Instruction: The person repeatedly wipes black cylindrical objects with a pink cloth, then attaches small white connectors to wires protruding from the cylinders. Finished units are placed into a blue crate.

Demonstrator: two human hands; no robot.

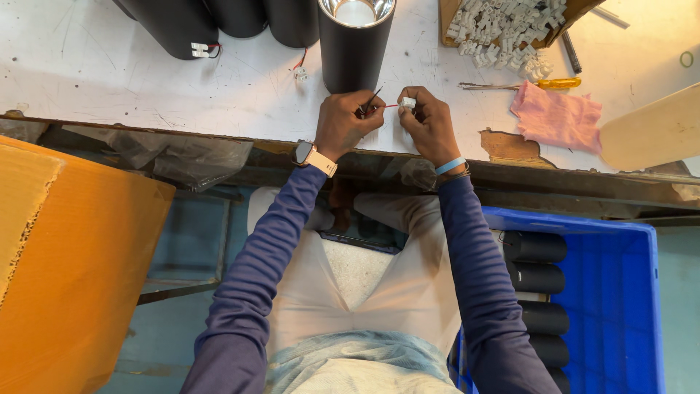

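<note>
Two hands meet at the table's point(146, 80) edge, just in front of a black tube lamp point(355, 44). Your left hand point(346, 122) pinches thin wires point(375, 102), red and black, that run from the lamp. Your right hand point(430, 124) pinches a small white plug point(407, 103), close to the wire tips. A pink cloth point(558, 117) lies nearby.

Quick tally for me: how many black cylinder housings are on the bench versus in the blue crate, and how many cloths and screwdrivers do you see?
Black cylinder housings on the white bench: 4, one upright before the left hand and right hand
Black cylinders visible in the blue crate: 5
Pink cloth: 1
Yellow-handled screwdriver: 1
Total: 11
</note>
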